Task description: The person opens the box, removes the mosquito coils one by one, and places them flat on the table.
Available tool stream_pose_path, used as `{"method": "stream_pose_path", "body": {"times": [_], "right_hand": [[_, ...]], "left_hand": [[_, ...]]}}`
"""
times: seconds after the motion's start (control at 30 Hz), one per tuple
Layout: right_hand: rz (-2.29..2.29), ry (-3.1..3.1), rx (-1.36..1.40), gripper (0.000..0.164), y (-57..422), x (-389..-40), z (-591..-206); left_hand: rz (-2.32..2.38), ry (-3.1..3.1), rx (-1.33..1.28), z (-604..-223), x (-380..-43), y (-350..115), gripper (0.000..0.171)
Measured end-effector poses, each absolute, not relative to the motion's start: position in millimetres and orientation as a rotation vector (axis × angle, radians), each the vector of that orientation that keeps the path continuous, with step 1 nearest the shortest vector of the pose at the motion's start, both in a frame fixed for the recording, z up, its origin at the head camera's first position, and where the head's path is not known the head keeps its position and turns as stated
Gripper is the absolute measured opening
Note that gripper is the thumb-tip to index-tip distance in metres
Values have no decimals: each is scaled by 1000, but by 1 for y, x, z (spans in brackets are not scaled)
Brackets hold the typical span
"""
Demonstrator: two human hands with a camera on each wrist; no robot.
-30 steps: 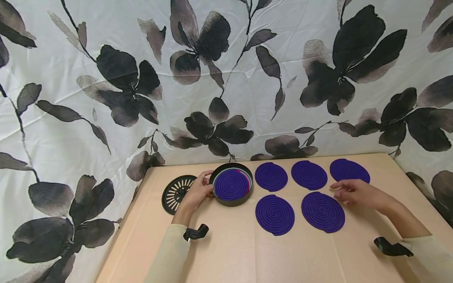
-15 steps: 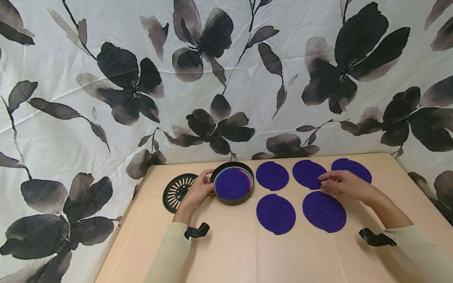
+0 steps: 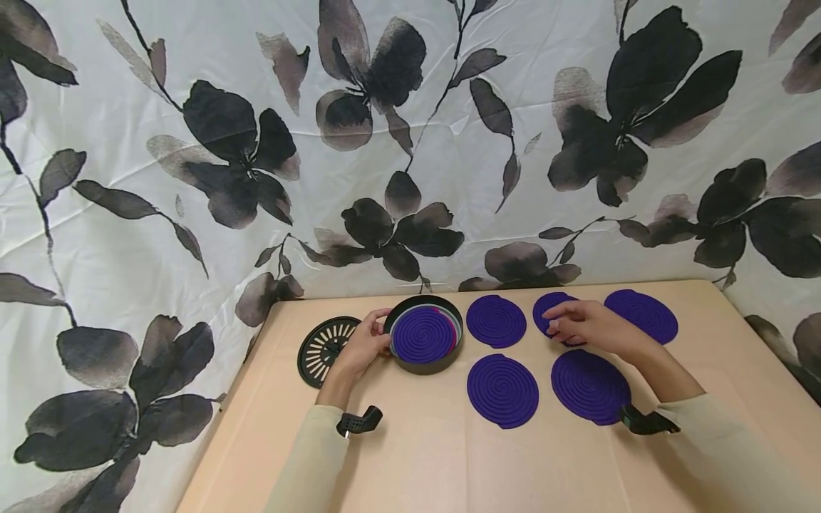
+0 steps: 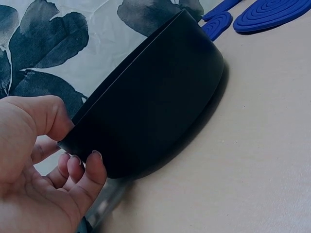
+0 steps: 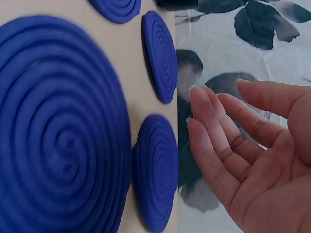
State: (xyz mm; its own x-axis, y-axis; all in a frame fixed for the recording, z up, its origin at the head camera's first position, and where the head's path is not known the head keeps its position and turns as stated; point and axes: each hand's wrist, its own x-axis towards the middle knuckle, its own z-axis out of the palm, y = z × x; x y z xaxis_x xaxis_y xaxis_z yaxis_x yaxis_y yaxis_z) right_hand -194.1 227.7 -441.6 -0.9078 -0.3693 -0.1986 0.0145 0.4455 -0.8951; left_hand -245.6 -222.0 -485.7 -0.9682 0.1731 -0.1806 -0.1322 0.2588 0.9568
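My left hand [image 3: 364,349] pinches the near-left rim of a round black container [image 3: 425,368], thumb and fingers on either side of its wall in the left wrist view. Inside the container lies a purple-blue spiral coaster [image 3: 422,333], with pale and pink edges showing beneath it. Over the table my right hand [image 3: 590,326] hangs above the back-middle spiral coaster [image 3: 544,305], partly covering it. Its fingers [image 5: 214,160] are loosely bent and hold nothing in the right wrist view.
More spiral coasters lie flat: one back left [image 3: 496,321], one back right [image 3: 641,313], and two in front, left [image 3: 503,390] and right [image 3: 586,385]. A black slotted lid [image 3: 314,354] lies beside my left forearm. Floral fabric [image 3: 385,142] hangs behind the table.
My right hand has moved left, from near the right-hand coasters to above the back-middle one. The left hand keeps its grip on the container, which stays in place.
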Motion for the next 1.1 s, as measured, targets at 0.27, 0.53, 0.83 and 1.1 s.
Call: {"method": "stream_pose_path", "body": {"times": [0.27, 0.53, 0.83, 1.1], "right_hand": [[-1454, 2367, -357, 39, 200, -207, -437], [-1492, 2327, -436, 39, 176, -220, -438], [-1501, 2290, -459, 38, 148, -233, -432], [-1513, 2260, -536, 36, 130, -249, -434]], "left_hand": [[1785, 2279, 22, -486, -245, -220, 64], [1772, 2269, 37, -484, -247, -220, 68], [1784, 2279, 12, -486, -247, -218, 65], [1802, 2276, -27, -487, -250, -216, 64]]}}
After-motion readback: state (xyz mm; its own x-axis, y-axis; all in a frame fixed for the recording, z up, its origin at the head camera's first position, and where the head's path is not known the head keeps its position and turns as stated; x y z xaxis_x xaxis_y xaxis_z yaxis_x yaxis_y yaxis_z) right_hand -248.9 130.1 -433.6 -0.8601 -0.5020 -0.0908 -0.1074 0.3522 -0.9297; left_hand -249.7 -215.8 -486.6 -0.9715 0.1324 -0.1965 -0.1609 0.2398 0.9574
